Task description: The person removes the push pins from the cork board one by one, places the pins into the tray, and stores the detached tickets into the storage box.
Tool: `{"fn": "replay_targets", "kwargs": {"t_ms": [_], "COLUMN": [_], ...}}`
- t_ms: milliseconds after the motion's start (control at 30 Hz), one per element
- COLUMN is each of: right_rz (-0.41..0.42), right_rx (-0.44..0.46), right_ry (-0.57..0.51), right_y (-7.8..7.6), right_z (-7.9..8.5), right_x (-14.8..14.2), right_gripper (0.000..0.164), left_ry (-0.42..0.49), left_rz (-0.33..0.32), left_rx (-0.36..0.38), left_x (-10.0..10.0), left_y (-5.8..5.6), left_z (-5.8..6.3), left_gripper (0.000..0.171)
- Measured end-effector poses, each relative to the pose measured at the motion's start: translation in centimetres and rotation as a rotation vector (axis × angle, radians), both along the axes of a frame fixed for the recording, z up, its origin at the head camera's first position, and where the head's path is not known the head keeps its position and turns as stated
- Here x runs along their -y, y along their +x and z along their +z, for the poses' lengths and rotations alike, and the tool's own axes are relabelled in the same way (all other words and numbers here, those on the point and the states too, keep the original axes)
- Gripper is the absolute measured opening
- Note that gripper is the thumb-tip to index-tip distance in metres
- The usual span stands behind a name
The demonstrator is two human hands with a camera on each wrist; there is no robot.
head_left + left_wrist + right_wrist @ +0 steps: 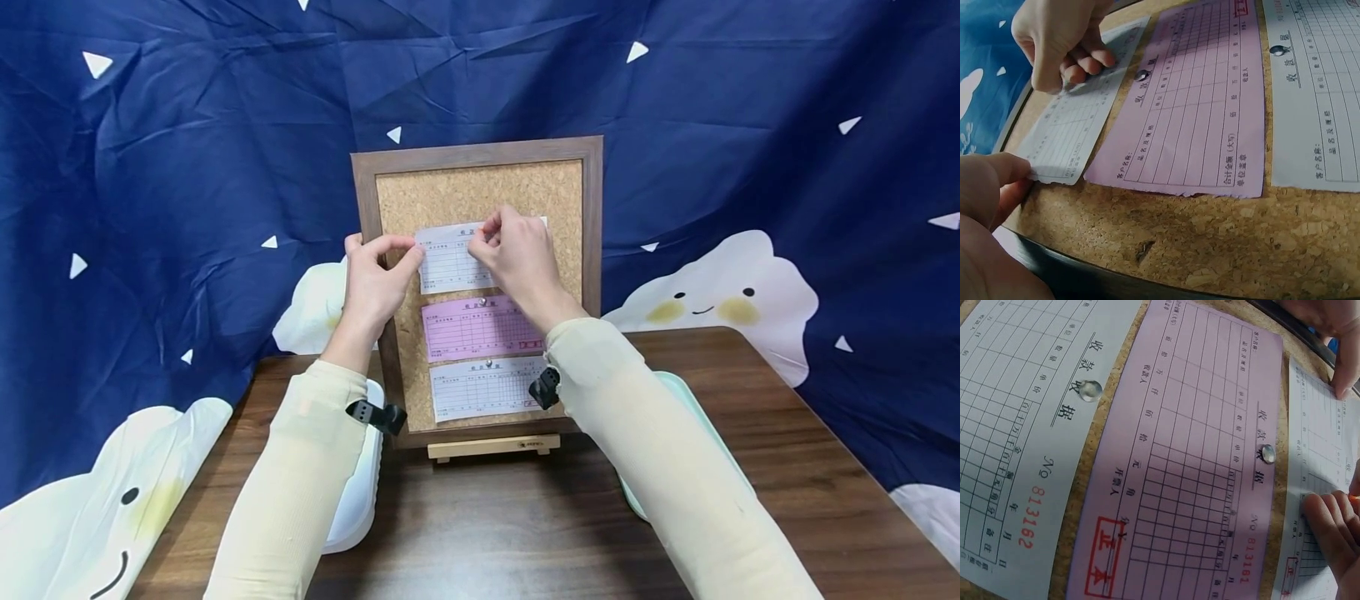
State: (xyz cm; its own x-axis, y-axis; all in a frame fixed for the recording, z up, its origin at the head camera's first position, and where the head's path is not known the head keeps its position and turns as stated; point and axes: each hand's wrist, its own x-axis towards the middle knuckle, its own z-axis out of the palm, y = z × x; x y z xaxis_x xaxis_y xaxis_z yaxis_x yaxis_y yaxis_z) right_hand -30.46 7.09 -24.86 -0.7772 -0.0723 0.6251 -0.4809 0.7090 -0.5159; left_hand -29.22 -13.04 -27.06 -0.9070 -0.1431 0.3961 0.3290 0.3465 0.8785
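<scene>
A white receipt slip (442,271) lies at the top of the framed corkboard (480,187). My left hand (375,275) pinches its left edge between thumb and forefinger. Over the slip's upper middle, my right hand (521,254) has its thumb and forefinger drawn together. A small orange thing (1354,497) peeks out between those fingertips in the right wrist view, mostly hidden by them. Below hangs a pink receipt (465,329) with a silver thumbtack (1268,454) through its heading. Lowest is another white receipt (465,392), tacked likewise with a domed thumbtack (1090,391).
The corkboard leans on a small wooden easel (495,447) on the brown table (480,533). Partly behind my left forearm stands a white tray (363,492); a pale green tray (686,387) is under the right one. A blue cloth (225,125) hangs behind.
</scene>
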Motion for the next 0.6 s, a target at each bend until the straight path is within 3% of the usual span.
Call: {"fn": "replay_targets", "kwargs": {"t_ms": [600], "right_rz": [0.030], "right_rx": [-0.055], "right_ry": [-0.051], "right_y": [0.76], "right_z": [-0.99], "right_x": [-0.75], "right_gripper": [0.012], "left_ry": [0.065], "left_rz": [0.055], "left_rx": [-0.042], "left_x": [-0.46], "left_y": [0.33], "left_z": [-0.19], "left_gripper": [0.023]}}
